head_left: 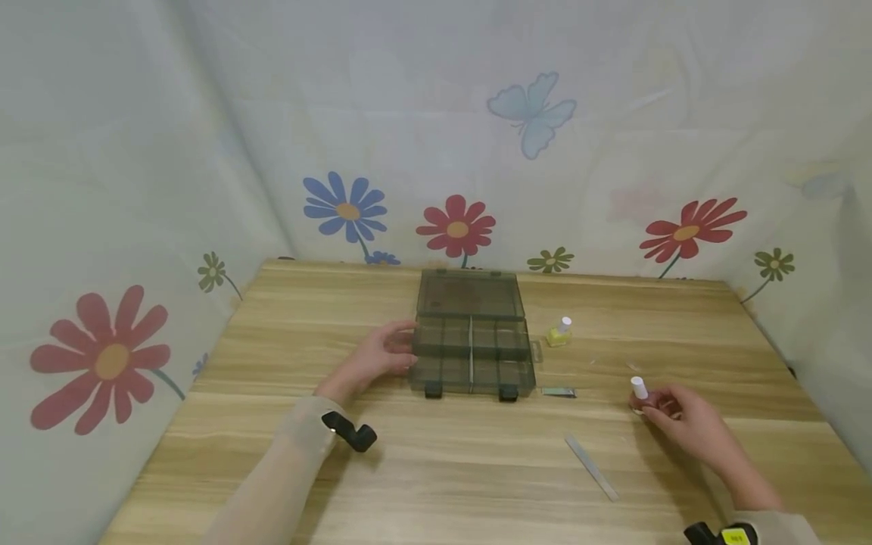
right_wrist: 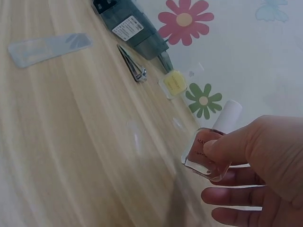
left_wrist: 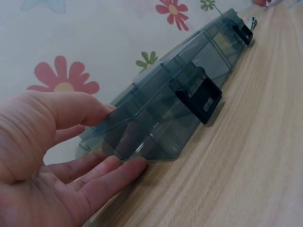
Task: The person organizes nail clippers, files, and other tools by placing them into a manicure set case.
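Observation:
A dark translucent compartment box point(head_left: 470, 348) lies with its lid raised at the back and two black latches at the front. My left hand point(head_left: 378, 356) is at its left end; in the left wrist view the thumb meets the upper edge and the fingers point(left_wrist: 111, 177) touch lower down. My right hand point(head_left: 695, 424) pinches a reddish-brown nail polish bottle point(right_wrist: 201, 156) with a white cap, tilted in the right wrist view. Whether its base touches the table is hard to tell. Some of the right fingers point(right_wrist: 236, 196) stay below the bottle.
Right of the box stands a yellow nail polish bottle point(head_left: 559, 333). A nail clipper point(head_left: 559, 392) lies by the box's front right corner, and a flat nail file point(head_left: 591, 468) is nearer me. Small clear pieces point(right_wrist: 135, 135) lie on the wooden table point(head_left: 443, 477). A flowered curtain point(head_left: 409, 136) hangs behind.

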The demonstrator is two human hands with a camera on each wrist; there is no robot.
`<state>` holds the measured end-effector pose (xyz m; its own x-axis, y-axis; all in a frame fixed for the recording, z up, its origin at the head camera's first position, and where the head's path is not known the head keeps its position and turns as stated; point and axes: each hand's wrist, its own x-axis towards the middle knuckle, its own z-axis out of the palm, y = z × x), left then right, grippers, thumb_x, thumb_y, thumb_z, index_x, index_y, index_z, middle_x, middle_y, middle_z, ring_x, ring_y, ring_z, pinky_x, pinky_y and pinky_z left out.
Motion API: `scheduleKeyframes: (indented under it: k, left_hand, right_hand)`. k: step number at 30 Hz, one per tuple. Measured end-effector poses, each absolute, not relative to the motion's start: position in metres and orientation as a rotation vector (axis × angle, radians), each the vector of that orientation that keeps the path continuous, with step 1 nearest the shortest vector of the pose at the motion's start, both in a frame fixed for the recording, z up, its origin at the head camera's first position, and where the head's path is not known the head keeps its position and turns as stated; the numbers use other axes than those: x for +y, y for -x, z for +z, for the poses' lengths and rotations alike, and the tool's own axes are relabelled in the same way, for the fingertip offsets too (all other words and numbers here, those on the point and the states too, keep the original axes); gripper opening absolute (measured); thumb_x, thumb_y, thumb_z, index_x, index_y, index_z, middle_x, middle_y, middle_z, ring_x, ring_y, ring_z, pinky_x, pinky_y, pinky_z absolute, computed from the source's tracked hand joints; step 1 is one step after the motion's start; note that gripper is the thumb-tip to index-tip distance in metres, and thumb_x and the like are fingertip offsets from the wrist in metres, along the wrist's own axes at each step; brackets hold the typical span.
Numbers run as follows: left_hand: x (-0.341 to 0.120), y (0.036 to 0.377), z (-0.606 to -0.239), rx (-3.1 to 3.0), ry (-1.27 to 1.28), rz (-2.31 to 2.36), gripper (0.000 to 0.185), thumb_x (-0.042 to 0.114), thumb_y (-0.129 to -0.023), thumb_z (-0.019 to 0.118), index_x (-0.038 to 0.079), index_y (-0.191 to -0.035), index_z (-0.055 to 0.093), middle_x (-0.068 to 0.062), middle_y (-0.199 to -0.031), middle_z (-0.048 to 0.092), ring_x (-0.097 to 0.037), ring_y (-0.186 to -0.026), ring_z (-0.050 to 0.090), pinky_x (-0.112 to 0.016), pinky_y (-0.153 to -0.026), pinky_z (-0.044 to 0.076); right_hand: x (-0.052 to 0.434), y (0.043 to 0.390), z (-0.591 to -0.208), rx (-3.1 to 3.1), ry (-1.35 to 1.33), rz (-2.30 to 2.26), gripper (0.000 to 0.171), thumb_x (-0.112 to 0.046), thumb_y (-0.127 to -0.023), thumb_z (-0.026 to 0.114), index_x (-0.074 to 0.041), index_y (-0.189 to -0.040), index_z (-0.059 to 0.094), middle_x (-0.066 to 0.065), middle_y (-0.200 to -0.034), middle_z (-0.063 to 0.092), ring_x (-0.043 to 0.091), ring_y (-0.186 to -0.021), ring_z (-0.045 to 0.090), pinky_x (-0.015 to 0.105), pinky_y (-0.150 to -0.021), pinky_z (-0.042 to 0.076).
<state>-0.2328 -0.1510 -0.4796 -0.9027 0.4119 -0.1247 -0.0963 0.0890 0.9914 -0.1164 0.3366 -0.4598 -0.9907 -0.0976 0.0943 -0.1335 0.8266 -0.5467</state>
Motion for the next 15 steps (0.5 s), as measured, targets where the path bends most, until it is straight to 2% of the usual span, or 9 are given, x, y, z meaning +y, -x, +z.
scheduleKeyframes:
  k: [8,15]
  left_hand:
    - [-0.15,0.233,-0.481,1.994,-0.282,1.888,0.069,-0.005,-0.08,0.066,0.006,-0.141,0.036,-0.025,-0.135,0.039,-0.039,-0.116,0.047,-0.04,-0.078,0.053]
    - [-0.151,0.232,-0.482,2.006,-0.272,1.876,0.069,-0.003,-0.081,0.068,0.009,-0.141,0.037,-0.023,-0.135,0.04,-0.038,-0.115,0.049,-0.04,-0.078,0.053]
  right_hand:
    - [0.324,0.127,-0.452,-2.866,-0.266,0.861,0.022,-0.007,-0.081,0.071,0.004,-0.097,0.059,0.005,-0.08,0.06,0.012,-0.069,0.054,0.025,-0.056,0.046]
    - [0.31,0.137,-0.444,-2.889,-0.303,0.889,0.022,-0.008,-0.083,0.07,0.002,-0.098,0.059,0.005,-0.083,0.059,0.016,-0.072,0.054,0.027,-0.058,0.046]
